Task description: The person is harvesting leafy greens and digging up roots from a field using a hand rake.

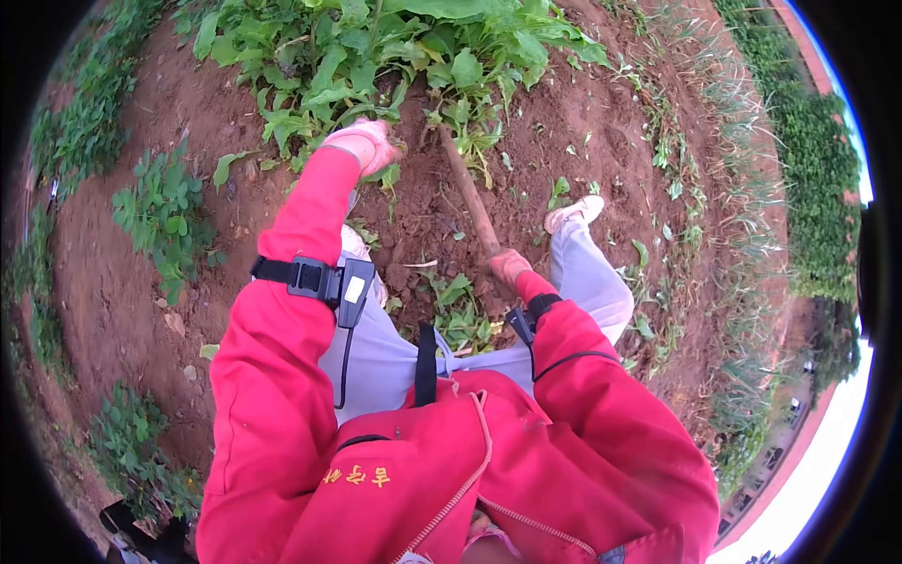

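Observation:
My right hand (509,268), in a pink glove, is wrapped round a long wooden tool handle (470,195). The handle slants forward and left over the soil, and its far end meets the leaves, so the tool's head cannot be made out. My left hand (366,147), also gloved in pink, is at the lower edge of a dense clump of broad-leaved green plants (348,56). Its fingers are curled closed, with bits of green beside the fingertips; what they hold, if anything, is hidden. Loose green leaves (458,315) lie on the soil between my legs.
Reddish-brown soil (601,122) surrounds my feet, one in a pale shoe (575,214) at the right. Small leafy plants (164,221) grow on the left. A strip of thin-leaved plants (747,188) runs along the right, with a dense hedge (827,179) beyond.

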`<state>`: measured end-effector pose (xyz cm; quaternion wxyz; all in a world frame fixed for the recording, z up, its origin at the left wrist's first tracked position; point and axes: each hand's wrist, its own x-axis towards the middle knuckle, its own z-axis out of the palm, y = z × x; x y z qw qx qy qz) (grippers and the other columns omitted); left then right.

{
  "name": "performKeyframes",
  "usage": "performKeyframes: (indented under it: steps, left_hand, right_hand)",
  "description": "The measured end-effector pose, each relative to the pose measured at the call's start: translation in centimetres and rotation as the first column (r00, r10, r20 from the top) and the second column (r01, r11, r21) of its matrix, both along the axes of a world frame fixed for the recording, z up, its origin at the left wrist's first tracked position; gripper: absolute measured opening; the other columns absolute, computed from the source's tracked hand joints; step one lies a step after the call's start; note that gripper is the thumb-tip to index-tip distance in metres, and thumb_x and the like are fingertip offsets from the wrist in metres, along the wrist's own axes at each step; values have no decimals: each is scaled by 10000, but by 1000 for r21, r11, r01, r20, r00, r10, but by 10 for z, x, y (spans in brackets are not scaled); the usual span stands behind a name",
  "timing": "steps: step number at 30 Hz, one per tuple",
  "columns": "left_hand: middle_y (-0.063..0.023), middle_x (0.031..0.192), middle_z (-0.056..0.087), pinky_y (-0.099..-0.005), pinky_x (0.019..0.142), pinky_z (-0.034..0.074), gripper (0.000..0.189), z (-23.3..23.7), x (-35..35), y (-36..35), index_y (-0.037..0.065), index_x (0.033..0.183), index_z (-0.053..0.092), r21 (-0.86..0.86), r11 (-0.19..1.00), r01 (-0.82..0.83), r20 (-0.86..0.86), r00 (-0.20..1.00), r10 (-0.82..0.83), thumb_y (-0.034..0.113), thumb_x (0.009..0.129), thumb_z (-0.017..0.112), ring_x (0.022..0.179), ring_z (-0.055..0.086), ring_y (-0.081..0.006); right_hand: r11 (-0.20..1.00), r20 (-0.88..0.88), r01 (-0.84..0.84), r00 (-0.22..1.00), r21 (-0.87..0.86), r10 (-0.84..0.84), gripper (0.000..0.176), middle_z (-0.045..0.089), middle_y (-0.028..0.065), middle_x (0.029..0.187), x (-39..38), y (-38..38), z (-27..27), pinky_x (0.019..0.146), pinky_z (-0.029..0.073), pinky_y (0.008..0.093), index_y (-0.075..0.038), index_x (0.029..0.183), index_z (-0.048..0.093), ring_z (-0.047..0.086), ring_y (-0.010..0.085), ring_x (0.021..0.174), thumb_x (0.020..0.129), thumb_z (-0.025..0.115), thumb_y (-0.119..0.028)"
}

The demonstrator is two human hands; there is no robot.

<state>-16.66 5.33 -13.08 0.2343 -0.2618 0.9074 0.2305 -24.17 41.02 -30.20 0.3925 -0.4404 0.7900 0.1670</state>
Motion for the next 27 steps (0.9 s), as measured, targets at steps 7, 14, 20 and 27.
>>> performKeyframes:
  steps: [7,14,20,27]
  left_hand:
    - [-199,1214,511,-398,933,403,635,8,-7,3,69,1241,474,46,998,41,21,999,-42,467,753,553,1109,501,-341]
    - [-167,1222,516,-384,915,416,631,-14,-1,5,82,1244,471,77,994,79,63,994,-84,461,748,568,1096,517,-315]
    - [-170,1161,558,-386,896,427,619,-68,-2,23,100,1252,464,201,974,107,271,949,-160,433,747,594,1056,543,-312]
    - [-147,990,585,-372,777,453,482,-244,-7,65,66,1161,494,100,995,18,195,980,-37,346,778,583,897,570,-286]
  right_hand:
    - [234,453,926,79,298,-888,122,546,84,642,53,20,206,453,482,375,0,822,538,573,215,519,750,597,-78]
    - [-43,657,983,-152,179,-738,105,474,33,578,15,44,230,382,419,327,-49,796,502,474,153,439,776,587,-108]
    - [-74,686,689,-725,721,-63,116,535,14,633,-104,40,154,440,444,234,-58,795,501,506,111,481,870,480,-144]
    - [-287,659,612,-745,737,104,113,557,48,664,-175,8,102,468,504,254,-52,771,480,566,157,540,840,532,-124]
